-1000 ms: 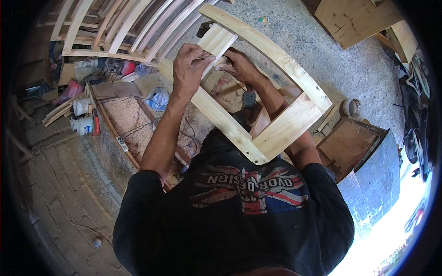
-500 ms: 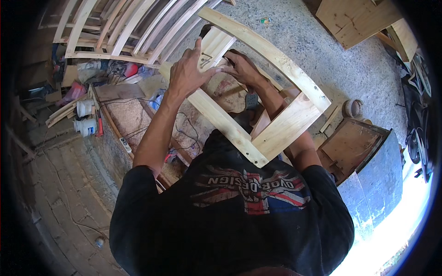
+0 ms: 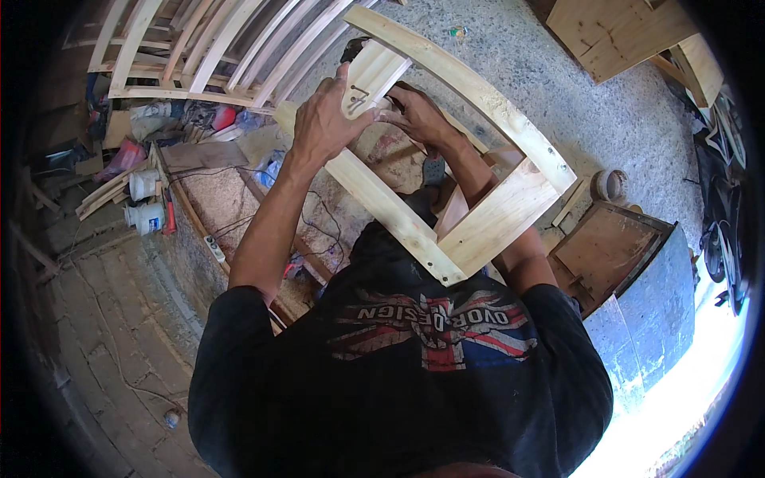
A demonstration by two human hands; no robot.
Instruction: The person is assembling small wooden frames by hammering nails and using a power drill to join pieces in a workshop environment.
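Observation:
A pale wooden frame (image 3: 478, 88), made of two long rails joined by short boards, slants in front of my chest. My left hand (image 3: 323, 119) is closed round the left edge of its far crosspiece (image 3: 381, 65), thumb toward my right hand. A few loose screws or nails (image 3: 355, 99) lie on that crosspiece. My right hand (image 3: 420, 118) is inside the frame's opening, its fingers bent against the crosspiece's near edge and close to my left thumb; what they pinch is hidden. A dark object (image 3: 353, 49) shows beyond the crosspiece, its kind unclear.
Curved slatted wooden pieces (image 3: 191, 48) stand at the far left. A sawdust-covered bench (image 3: 211, 199) with cables is at left, beside white tubs (image 3: 146, 217). An open box (image 3: 610, 247) and a round container (image 3: 612, 185) are at right, plywood (image 3: 613, 36) at far right.
The frame and both my hands have shifted very slightly. The dark object beyond the crosspiece shows a little more to the left. My grip looks the same.

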